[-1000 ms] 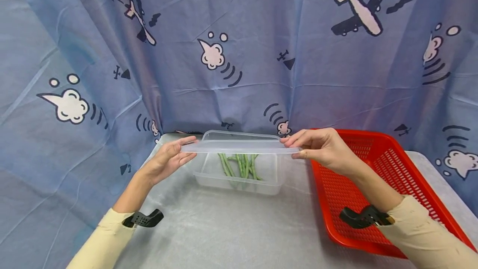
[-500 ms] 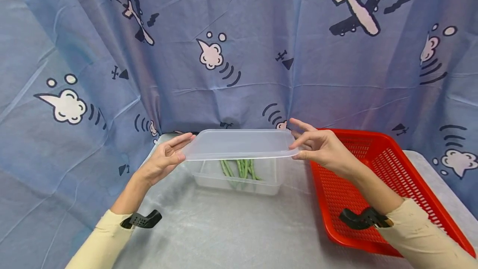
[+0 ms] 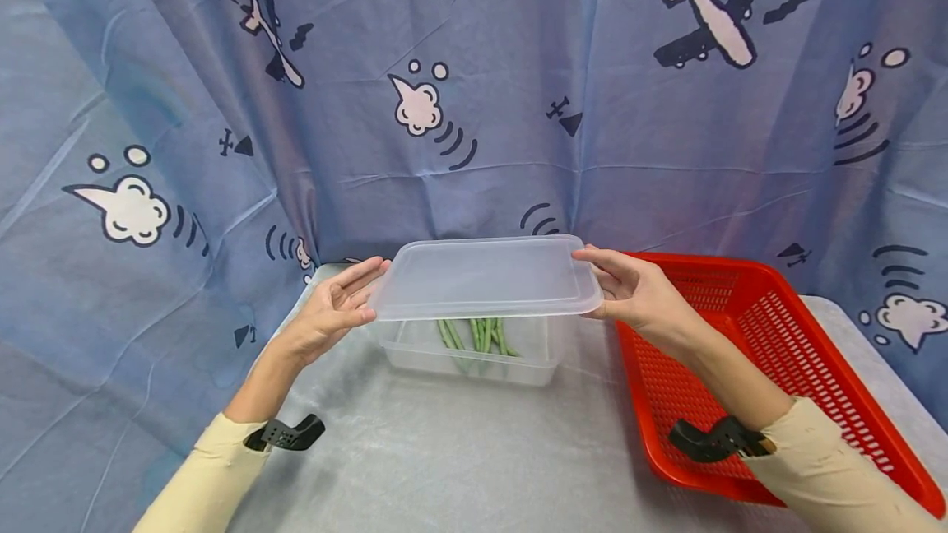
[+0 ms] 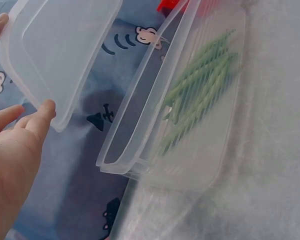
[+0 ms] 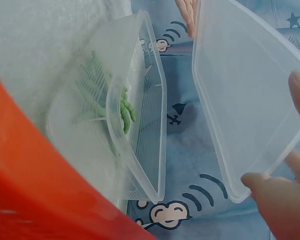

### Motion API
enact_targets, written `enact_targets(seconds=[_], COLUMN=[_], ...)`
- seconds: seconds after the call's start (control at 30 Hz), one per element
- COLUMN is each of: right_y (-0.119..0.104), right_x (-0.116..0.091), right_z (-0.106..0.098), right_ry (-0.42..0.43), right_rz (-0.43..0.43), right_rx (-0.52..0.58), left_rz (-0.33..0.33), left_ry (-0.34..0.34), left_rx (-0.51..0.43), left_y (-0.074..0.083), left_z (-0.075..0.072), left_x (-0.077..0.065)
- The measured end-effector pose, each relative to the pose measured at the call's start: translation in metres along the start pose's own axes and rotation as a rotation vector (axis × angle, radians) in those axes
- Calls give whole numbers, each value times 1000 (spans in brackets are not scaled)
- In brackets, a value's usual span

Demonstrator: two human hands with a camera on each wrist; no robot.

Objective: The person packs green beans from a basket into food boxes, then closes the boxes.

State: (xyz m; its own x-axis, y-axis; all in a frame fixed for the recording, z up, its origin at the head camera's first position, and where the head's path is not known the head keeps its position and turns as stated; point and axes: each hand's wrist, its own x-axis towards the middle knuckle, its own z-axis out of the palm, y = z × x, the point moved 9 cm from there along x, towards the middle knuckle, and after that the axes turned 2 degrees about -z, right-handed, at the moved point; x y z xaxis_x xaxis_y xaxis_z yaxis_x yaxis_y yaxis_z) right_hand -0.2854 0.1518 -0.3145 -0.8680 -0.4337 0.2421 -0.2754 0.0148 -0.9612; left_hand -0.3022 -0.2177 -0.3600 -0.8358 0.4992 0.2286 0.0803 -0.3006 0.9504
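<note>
A translucent plastic lid is held up between both hands, its near edge tilted down. My left hand holds its left end, thumb at the near corner and fingers along the side. The right hand grips the right end, with the thumb at the near corner and the index finger at the far one. Below and behind the lid, a clear plastic container stands on the table with several green beans inside. The lid hides the container's far part in the head view; both wrist views show its open top.
A red perforated basket stands at the right, under the right forearm. The grey table ends at a blue patterned curtain behind and to the left. Each wrist wears a black strap mount.
The lid has tipped from nearly edge-on to showing its broad face, its far edge rising. The right fingers have shifted along its end. The container, beans and basket stay put.
</note>
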Motion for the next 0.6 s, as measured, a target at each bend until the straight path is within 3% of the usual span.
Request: enact_targets(seconds=[0.17,0.4,0.5,0.6], right_y=[5,14,18,23], right_x=[1,-7,-9,-6], right_z=[4,12,12,10], right_ry=[-43,-166,-142,-44], right_rz=[37,83,101,129], right_rx=[112,136,123,62], left_rz=[-3,37,49,39], left_ry=[0,-49,-57,-41], left_rx=[23,16,17,32], left_y=[-1,1,2,2], left_z=[0,0,-1,-1], left_x=[1,0,-1,0])
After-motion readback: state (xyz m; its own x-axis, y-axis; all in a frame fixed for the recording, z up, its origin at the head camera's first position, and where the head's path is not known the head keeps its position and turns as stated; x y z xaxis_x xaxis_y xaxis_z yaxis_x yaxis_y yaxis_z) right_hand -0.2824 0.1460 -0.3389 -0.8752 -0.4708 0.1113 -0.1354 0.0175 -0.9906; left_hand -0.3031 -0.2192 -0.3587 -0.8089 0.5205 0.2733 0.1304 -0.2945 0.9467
